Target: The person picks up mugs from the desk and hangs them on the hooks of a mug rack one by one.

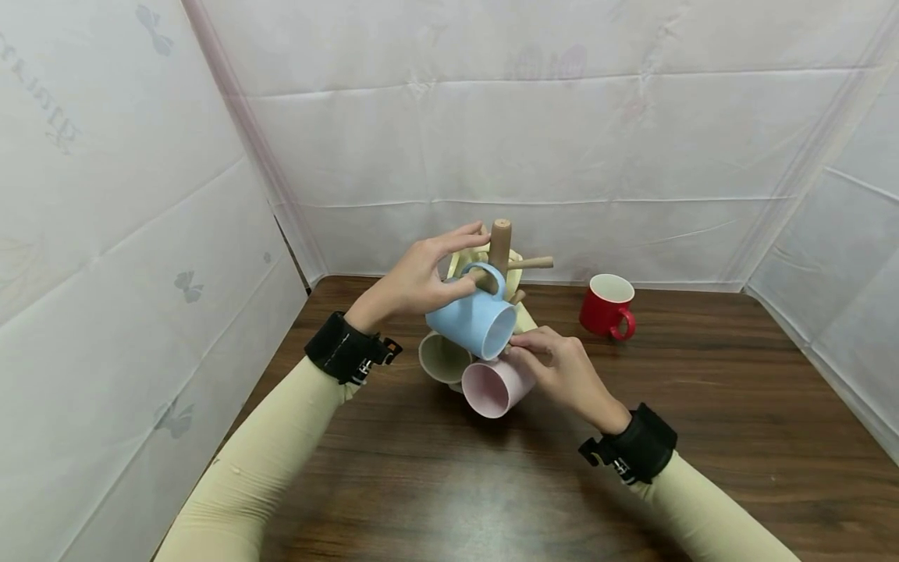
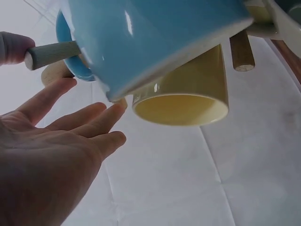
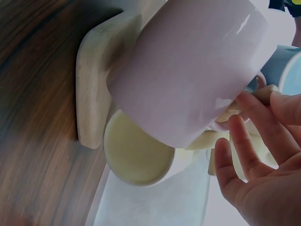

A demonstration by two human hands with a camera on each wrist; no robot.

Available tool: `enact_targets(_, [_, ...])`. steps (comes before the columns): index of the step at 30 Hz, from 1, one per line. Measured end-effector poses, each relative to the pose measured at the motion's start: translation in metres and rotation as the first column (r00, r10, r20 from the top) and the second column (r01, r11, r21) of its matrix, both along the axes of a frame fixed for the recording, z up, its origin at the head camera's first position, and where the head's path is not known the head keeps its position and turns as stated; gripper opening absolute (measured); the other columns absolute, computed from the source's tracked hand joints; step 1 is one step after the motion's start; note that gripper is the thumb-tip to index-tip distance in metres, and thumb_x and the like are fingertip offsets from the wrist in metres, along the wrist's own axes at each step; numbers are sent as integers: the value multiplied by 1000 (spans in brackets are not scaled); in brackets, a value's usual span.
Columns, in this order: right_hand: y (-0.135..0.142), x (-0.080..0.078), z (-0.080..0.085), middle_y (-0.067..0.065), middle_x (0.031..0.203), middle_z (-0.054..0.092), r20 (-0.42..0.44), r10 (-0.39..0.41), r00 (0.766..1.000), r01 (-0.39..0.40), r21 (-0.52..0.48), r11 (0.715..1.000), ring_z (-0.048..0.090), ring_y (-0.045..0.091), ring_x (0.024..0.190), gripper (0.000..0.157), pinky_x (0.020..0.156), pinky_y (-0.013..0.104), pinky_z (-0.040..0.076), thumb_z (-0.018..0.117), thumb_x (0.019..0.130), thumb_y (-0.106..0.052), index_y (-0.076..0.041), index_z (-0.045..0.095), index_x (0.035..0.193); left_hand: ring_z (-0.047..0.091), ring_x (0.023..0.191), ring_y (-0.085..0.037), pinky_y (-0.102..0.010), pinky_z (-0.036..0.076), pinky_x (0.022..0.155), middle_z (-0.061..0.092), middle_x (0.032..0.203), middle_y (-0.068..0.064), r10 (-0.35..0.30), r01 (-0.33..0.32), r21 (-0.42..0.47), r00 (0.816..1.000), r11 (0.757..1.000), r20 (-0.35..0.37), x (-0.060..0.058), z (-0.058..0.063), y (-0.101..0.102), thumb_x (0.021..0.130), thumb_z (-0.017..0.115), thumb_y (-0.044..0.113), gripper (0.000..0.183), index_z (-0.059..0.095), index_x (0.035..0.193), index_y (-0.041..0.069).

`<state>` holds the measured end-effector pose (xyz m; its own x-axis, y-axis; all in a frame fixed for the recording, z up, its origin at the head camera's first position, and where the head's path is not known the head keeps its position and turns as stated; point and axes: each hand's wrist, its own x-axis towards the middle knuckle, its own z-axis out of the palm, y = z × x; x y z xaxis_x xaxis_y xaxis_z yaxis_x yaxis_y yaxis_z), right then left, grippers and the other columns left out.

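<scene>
A wooden mug rack (image 1: 500, 243) stands on the table, mugs hanging from its pegs. My left hand (image 1: 430, 275) is at its upper left, fingers mostly straight, the thumb touching the end of the peg (image 2: 54, 54) that carries a light blue mug (image 1: 460, 318). Lower right, my right hand (image 1: 565, 371) pinches the tip of another peg (image 3: 264, 94) between thumb and index finger. A pink mug (image 3: 193, 70) hangs there by its handle, mouth tilted down toward the front. Part of the rack is hidden behind the mugs.
Behind the pink mug hangs a cream mug (image 1: 444, 361); a pale yellow mug (image 2: 188, 89) hangs at the rack's back. A red mug (image 1: 597, 311) stands upright on the brown table (image 1: 737, 406), to the right. White sheeting (image 1: 548, 140) walls the back and sides.
</scene>
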<state>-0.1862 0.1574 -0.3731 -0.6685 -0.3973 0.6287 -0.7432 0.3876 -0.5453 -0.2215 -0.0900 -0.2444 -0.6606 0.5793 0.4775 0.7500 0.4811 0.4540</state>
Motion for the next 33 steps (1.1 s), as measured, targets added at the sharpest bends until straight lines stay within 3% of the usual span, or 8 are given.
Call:
enact_targets(11, [-15,3,0,-6,94,67,-53,1,999,-2,-31,1000,58,4,79,19,58,34,52,71,82,-20,-15,71,100,31,130,-14,-35,33,102,36,145,-4,-69,67,-49,997,997,-47,-3,8,0,83,53,10,53,47,135,10])
enact_targets(18, [-26,3,-2,-8,94,68,-55,-6,998,1,-83,997,60,3,85,17,63,31,54,72,81,-19,-15,72,97,41,118,-12,-39,42,80,36,144,0,-79,76,-91,997,993,-28,-3,12,0,83,47,6,55,42,139,8])
enact_targets(22, [-32,2,-2,-6,94,68,-67,-29,997,23,-96,995,60,2,87,16,63,32,55,72,80,-19,-15,72,96,42,116,-12,-37,42,84,40,142,-5,-82,78,-107,996,991,-33,-4,14,2,84,46,4,55,41,138,5])
enact_targets(25, [-38,3,-1,-5,94,68,-91,-50,995,41,-93,995,60,2,88,15,64,33,55,72,80,-19,-14,73,95,51,94,-14,-32,43,77,43,140,-6,-75,72,-102,997,992,-19,-4,14,3,84,44,1,55,41,138,5])
enact_targets(28, [-44,3,0,-4,92,69,-108,-74,991,65,-80,995,59,1,88,14,66,32,54,72,81,-22,-15,73,93,45,69,-16,-29,43,67,44,138,-6,-67,66,-92,998,994,-12,-4,13,4,84,44,-1,54,42,138,6])
enact_targets(33, [-55,5,4,-7,85,68,-120,-114,986,106,-70,992,58,-2,79,12,63,28,53,72,80,-23,-15,73,89,38,60,-14,-29,42,64,46,137,-8,-53,52,-85,999,995,-12,-5,12,4,82,42,-4,55,43,137,5])
